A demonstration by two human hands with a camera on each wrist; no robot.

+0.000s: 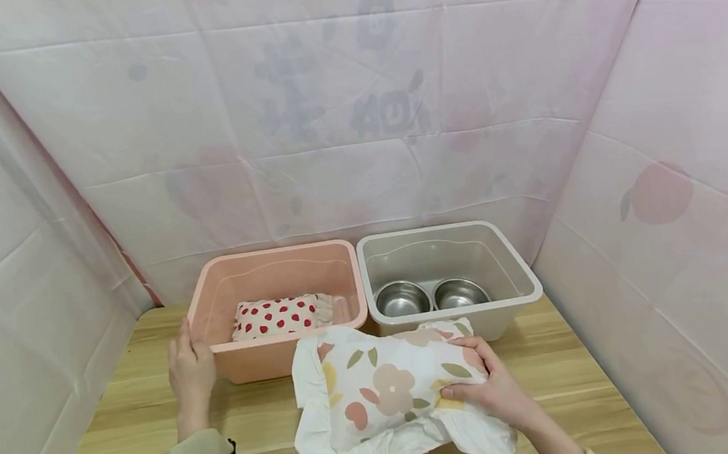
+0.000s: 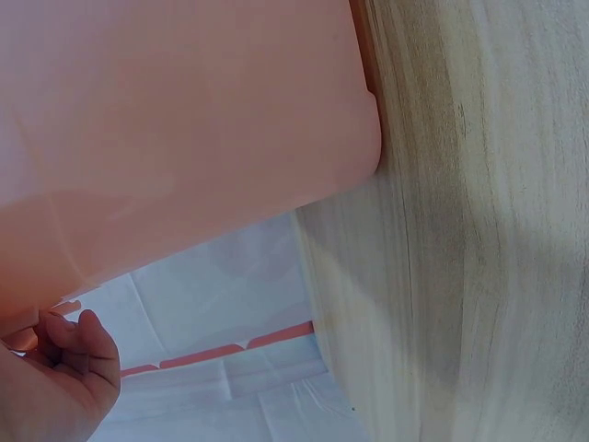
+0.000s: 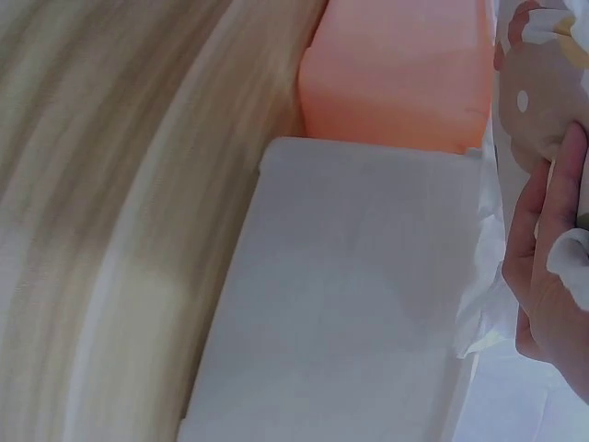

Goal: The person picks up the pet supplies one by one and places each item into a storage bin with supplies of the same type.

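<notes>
My right hand (image 1: 497, 390) grips the right end of a small white pillow (image 1: 388, 391) with a ruffled edge and a flower and leaf print. The pillow is held in front of the two bins and overlaps their front walls in the head view. At the left, my left hand (image 1: 193, 371) holds the rim of a pink plastic bin (image 1: 258, 360) near its front left corner; in the left wrist view its fingers (image 2: 87, 341) curl at that rim. Inside the pink bin lies a smaller pillow (image 1: 276, 316) with red strawberry-like spots.
A light grey bin (image 1: 518, 296) stands against the pink one's right side. Two metal bowls, a left bowl (image 1: 402, 299) and a right bowl (image 1: 460, 293), sit in it. The wooden table (image 1: 567, 383) is enclosed by pale printed cloth walls (image 1: 334, 193).
</notes>
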